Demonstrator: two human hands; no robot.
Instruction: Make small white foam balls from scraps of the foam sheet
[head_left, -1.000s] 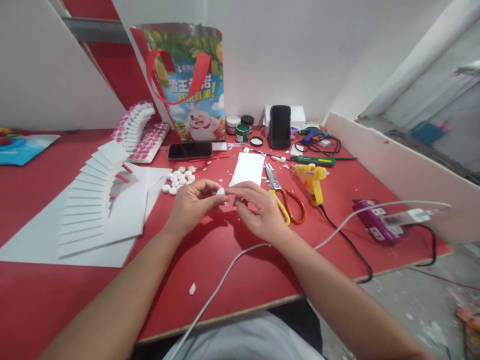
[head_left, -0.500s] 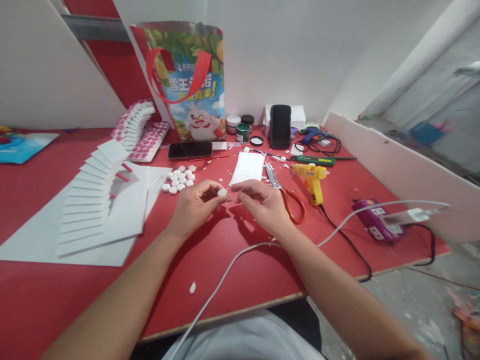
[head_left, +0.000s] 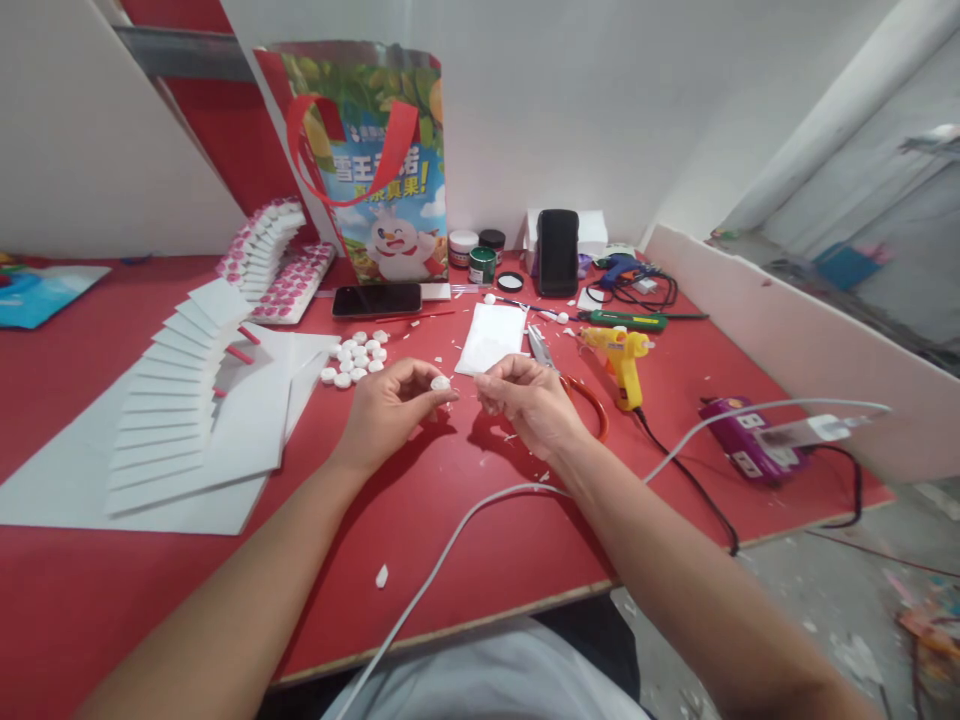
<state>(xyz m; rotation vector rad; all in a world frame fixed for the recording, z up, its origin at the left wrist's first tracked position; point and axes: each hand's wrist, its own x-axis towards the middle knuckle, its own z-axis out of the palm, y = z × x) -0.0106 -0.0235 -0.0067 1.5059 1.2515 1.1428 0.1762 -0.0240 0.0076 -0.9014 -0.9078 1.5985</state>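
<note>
Between thumb and forefinger, my left hand (head_left: 397, 410) pinches a small round white foam piece (head_left: 440, 383). To its right, apart from it, my right hand (head_left: 529, 400) has its fingertips pressed together; whether anything is between them is too small to make out. A cluster of similar white foam discs (head_left: 356, 358) lies behind my left hand. Behind my right hand are a flat white foam piece (head_left: 491, 338) and scissors with orange handles (head_left: 589, 400), partly covered by that hand. White scraps are scattered on the red table around both hands.
On the left, a fanned foam-board structure (head_left: 169, 385) lies on white sheets. A printed bag (head_left: 375, 170), paint jars (head_left: 482, 263) and phones (head_left: 377, 300) stand or lie behind. At right are a yellow glue gun (head_left: 622, 360) and purple power block (head_left: 750, 440). A grey cable (head_left: 465, 525) crosses the front.
The fingers of my right hand have closed together and turned slightly downward, drawing a little away from the left hand. My left hand keeps its pinch on the foam piece.
</note>
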